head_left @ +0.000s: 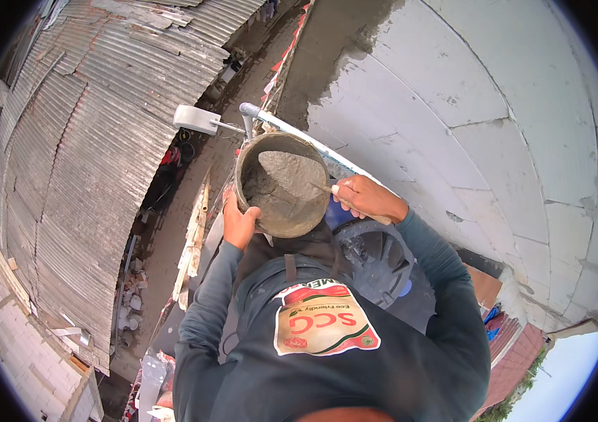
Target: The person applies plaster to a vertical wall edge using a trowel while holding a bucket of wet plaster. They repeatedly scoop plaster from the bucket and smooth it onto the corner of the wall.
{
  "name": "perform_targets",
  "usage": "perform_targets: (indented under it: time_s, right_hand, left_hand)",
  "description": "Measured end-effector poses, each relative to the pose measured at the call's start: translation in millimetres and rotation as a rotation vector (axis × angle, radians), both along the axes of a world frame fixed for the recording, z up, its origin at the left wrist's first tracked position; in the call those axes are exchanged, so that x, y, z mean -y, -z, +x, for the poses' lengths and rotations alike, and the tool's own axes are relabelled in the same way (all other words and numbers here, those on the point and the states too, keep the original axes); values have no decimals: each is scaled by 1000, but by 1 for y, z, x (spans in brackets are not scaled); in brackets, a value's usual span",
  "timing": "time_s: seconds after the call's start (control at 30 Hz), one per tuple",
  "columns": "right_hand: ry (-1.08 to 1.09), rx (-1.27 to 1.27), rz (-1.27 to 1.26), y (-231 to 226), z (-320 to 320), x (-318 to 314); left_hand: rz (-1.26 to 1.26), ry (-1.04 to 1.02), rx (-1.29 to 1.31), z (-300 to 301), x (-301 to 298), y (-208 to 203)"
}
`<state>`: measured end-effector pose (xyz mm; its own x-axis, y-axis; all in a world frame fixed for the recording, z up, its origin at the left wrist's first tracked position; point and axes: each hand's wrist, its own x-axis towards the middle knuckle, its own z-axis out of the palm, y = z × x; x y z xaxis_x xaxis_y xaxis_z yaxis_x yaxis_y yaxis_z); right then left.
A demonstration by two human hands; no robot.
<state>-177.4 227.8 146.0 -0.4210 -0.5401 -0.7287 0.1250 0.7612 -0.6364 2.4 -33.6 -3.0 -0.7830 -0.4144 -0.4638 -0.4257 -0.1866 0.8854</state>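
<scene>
My left hand [240,221] grips the near left rim of a round, mortar-caked bucket [285,223], its thumb over the edge. Wet grey mortar lies inside the bucket. In my right hand [369,197] is the wooden handle of a trowel [292,173], the fingers wrapped round it. The trowel's broad blade is coated with mortar and lies over the bucket's opening; whether its tip touches the mortar below, I cannot tell.
A block wall [439,91] rises on the right, its far part smeared with wet grey render [327,56]. A pale pipe [313,144] runs along its base. Beside my right forearm sits a black tub [376,260]. Left and below are a corrugated roof [95,141] and an alley.
</scene>
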Motion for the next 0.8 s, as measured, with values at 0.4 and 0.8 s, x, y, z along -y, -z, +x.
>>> perform_targets:
  time_s: [0.4,0.8]
  right_hand:
    - [-261,-128,-146,-187,-46,4]
    - [340,213,-844,-336,-225,-37]
  left_hand:
    - [-245,55,-70,-5,1,85]
    - [-43,23,40,-20,-3,35]
